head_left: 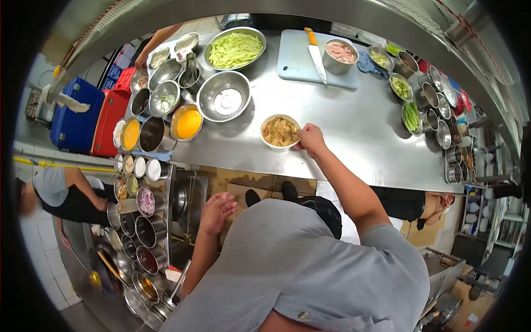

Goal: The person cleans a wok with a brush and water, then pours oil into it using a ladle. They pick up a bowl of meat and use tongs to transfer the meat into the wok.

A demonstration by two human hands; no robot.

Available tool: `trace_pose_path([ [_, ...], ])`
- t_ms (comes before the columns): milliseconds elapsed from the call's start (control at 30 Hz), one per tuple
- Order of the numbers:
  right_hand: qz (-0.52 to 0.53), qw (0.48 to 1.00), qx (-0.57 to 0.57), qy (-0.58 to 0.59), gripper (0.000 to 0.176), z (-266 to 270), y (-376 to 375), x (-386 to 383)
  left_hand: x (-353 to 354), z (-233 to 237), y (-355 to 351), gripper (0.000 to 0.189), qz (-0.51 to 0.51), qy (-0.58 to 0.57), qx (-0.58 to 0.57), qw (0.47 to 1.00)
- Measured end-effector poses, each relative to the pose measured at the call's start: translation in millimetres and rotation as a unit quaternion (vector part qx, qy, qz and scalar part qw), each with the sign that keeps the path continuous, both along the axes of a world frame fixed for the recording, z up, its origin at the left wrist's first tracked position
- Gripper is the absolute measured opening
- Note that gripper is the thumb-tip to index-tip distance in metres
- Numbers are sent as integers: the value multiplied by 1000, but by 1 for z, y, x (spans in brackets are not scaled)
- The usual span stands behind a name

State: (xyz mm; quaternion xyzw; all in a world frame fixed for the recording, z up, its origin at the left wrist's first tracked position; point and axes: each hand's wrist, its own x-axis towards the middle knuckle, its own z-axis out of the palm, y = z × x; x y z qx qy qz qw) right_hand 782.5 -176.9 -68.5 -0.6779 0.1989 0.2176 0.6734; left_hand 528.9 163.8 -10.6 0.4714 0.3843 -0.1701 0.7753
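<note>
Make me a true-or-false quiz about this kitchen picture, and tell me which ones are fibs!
1. The right hand is holding a white bowl by its edge. True.
2. The left hand is gripping a knife. False: no object shows in it, and the knife lies on the cutting board.
3. The knife has an orange handle. True.
4. The bowl of green strips stands on the cutting board. False: it stands beside the board, on the metal table.
5. A metal pot of pink pieces stands on the cutting board. True.

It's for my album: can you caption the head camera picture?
At a metal counter, the right hand holds a white bowl of food, the left hand off to the side.
</note>
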Motion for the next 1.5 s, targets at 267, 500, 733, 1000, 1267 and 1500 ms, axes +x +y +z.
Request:
trace_pose_path([
  [267,-65,973,173,-136,13,17,-23,138,-44,27,-30,31,121,-4,10,993],
  [500,-256,963,76,-46,33,44,-7,266,-92,24,-39,32,180,6,36,983],
  [733,-323,921,198,-85,19,-50,-32,342,-138,14,-59,32,236,26,30,971],
  [1000,72,868,-378,-314,38,-42,8,263,-148,8,-77,28,306,55,22,950],
  [1267,277,682,-491,-466,45,-43,38,281,-167,13,-78,27,321,82,49,942],
  [1500,361,622,-568,-400,31,-20,54,263,-172,10,-71,33,322,95,62,940],
])
